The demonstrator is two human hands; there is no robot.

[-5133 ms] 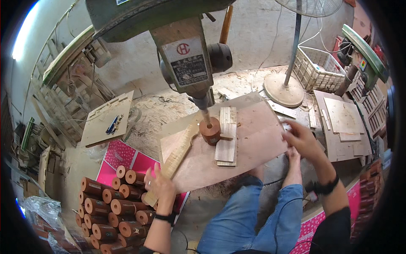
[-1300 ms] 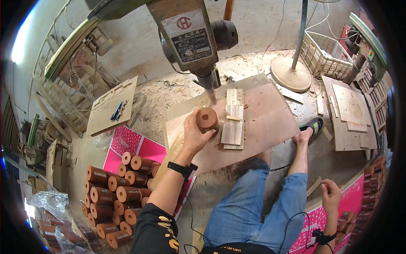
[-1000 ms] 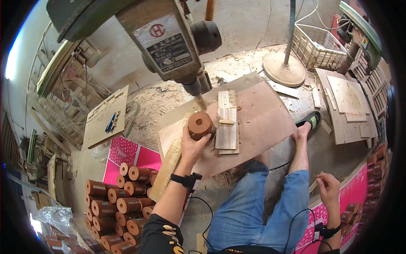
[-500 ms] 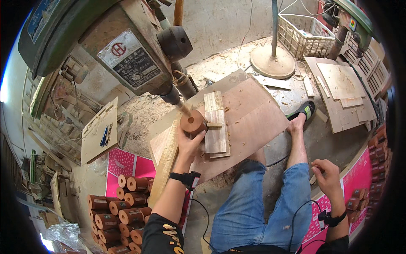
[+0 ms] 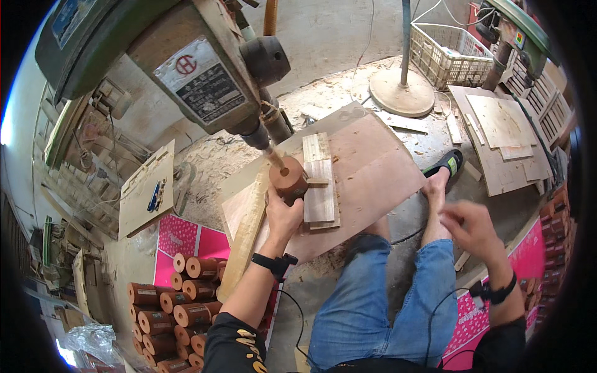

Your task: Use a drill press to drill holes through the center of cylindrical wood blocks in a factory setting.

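Observation:
My left hand is wrapped round a reddish-brown cylinder, which stands upright with a round hole in its top face. It sits on the board table of a green drill press. In this view the pale drill bit overlaps the cylinder's far rim; whether they touch I cannot tell. A wooden stop block with a small crosspiece lies beside the cylinder's right side. Above my right knee hangs my right hand, slightly blurred, its fingers loosely bent, nothing visible in them.
Brown cylinders are stacked at lower left beside pink printed sheeting; more stand at the right edge. A long wooden strip slants along the table's left side. Behind stand a round-based post and a plastic crate.
My right hand has risen and moved left, from beside the right knee to above it. My left hand stays on the cylinder. The view has shifted slightly.

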